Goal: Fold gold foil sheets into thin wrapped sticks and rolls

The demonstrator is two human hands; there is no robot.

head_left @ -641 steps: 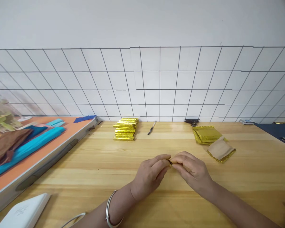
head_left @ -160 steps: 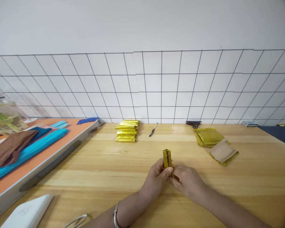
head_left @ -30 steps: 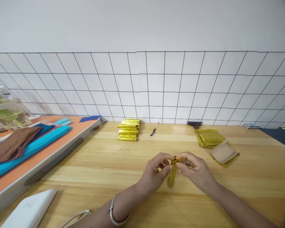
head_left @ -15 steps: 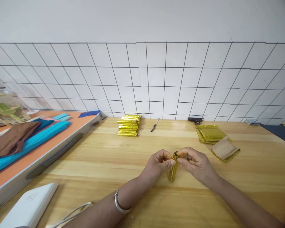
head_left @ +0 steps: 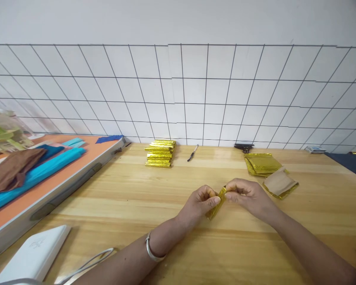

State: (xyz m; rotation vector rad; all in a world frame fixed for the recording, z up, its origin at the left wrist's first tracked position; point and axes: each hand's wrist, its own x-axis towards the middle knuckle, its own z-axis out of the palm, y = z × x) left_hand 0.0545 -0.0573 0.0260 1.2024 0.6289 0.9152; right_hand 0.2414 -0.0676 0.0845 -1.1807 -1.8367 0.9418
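Note:
Between my two hands is a narrow strip of folded gold foil paper (head_left: pixel 215 209), tilted with its upper end leaning right. My left hand (head_left: pixel 202 202) pinches it around the middle, thumb on top. The fingertips of my right hand (head_left: pixel 245 194) are closed on its upper end and hide part of it. Farther back on the wooden table lies a stack of similar folded gold strips (head_left: pixel 159 153). To the right are flat gold foil sheets (head_left: pixel 262 164), and nearer me another sheet (head_left: pixel 280 182) shows its brown paper side.
A pen (head_left: pixel 192 152) and a black clip-like object (head_left: pixel 243 147) lie near the tiled wall. On the left, an orange-topped surface (head_left: pixel 90 148) holds blue and brown folded material (head_left: pixel 14 168). A white flat device (head_left: pixel 32 253) and a cable (head_left: pixel 89 261) are at the front left.
The gold strip has tipped over toward the right at its upper end. My right hand has risen slightly with that end, while my left hand keeps its pinch. The view has shifted a little.

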